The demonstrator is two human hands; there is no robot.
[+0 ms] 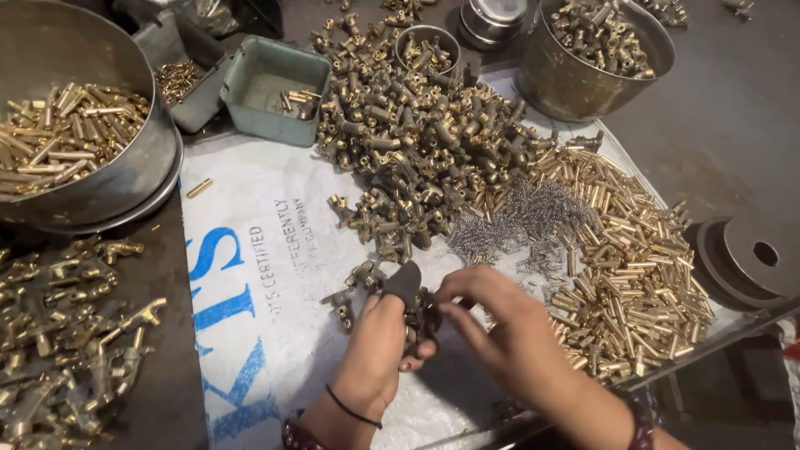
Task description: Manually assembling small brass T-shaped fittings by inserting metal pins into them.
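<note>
My left hand (pixel 377 350) grips a small brass valve fitting (pixel 421 310), with a dark cover over the thumb. My right hand (pixel 500 325) meets it from the right, fingertips pinched at the fitting; whether they hold a small part I cannot tell. Both hands hover over a white printed sack (pixel 267 275) spread on the bench. Just beyond them lies a heap of brass fittings (pixel 417 142), a patch of thin steel springs (pixel 517 221) and a pile of brass tubes (pixel 625 258) to the right.
A big steel bowl of brass rods (pixel 58 133) stands at the left, assembled fittings (pixel 67 333) below it. A green tray (pixel 271 87), a small steel cup (pixel 427 48) and a steel bowl of fittings (pixel 592 50) sit at the back. A dark metal disc (pixel 750 258) lies at the right.
</note>
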